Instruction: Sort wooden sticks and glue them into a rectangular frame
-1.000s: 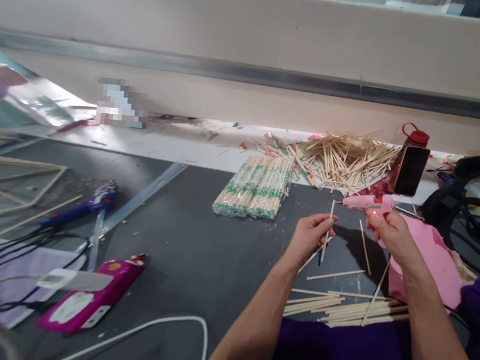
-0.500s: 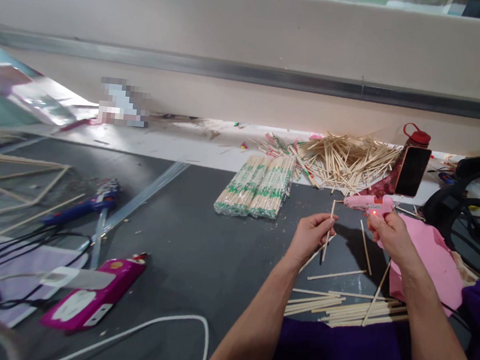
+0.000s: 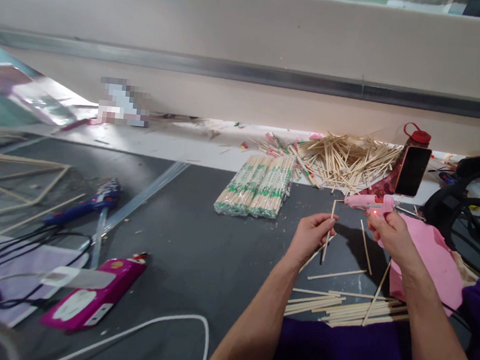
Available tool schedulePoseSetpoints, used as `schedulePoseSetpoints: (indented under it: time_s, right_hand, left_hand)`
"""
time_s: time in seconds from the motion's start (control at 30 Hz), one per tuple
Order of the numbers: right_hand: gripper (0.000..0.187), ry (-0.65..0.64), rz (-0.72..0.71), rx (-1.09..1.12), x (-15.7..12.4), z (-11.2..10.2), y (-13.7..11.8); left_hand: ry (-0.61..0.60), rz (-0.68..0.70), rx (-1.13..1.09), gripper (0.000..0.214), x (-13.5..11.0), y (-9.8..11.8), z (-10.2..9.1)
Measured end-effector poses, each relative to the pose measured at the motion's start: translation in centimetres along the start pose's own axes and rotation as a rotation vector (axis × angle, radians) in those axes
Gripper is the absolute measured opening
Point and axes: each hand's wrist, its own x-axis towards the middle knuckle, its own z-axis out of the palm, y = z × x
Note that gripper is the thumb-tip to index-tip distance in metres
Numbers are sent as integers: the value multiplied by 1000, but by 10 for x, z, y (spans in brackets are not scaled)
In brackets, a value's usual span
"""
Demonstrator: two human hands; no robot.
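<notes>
My left hand pinches a thin wooden stick and holds it upright above the dark table. My right hand grips a pink glue gun whose nozzle points left and touches the stick's top end. A small red light glows on the gun. Several loose sticks lie on the table just below both hands, near my purple clothing.
Two wrapped stick bundles lie mid-table, with a heap of loose sticks behind. A phone stands by a red-capped bottle. A blue glue gun, a magenta packet, cables and a stick frame lie left. Pink cloth is right.
The glue gun's nozzle has closed the small gap to the stick's top end. Both hands have otherwise stayed almost still.
</notes>
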Motion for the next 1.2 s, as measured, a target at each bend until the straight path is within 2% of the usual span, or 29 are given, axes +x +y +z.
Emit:
schedulePoseSetpoints:
  time_s: [0.17,0.33,0.43,0.53,0.77,0.93,1.1,1.2]
  right_hand:
    - [30,-30,0,9,0,1,-1]
    - [27,-20,85,59,-2,-1,-8]
    - [26,-65,94,105,-3,-6,-10]
    - [28,-110,75,205,-2,-8,-7]
    - [32,-50,140,571,6,-6,5]
    - [31,-24,150,585,9,-6,8]
    - [32,-16,244,541,9,-5,9]
    - [33,-34,235,535,8,-4,8]
  left_hand:
    - [12,-1,-9,46,1,0,0]
    - [36,-2,-2,45,0,2,1]
    - [54,4,14,44,0,2,1]
    - [60,4,15,44,1,1,0]
    - [58,10,1,45,2,-1,0]
    - [59,12,10,46,2,-1,0]
    - [62,8,5,44,2,-1,1]
    - [56,12,7,44,2,-2,0]
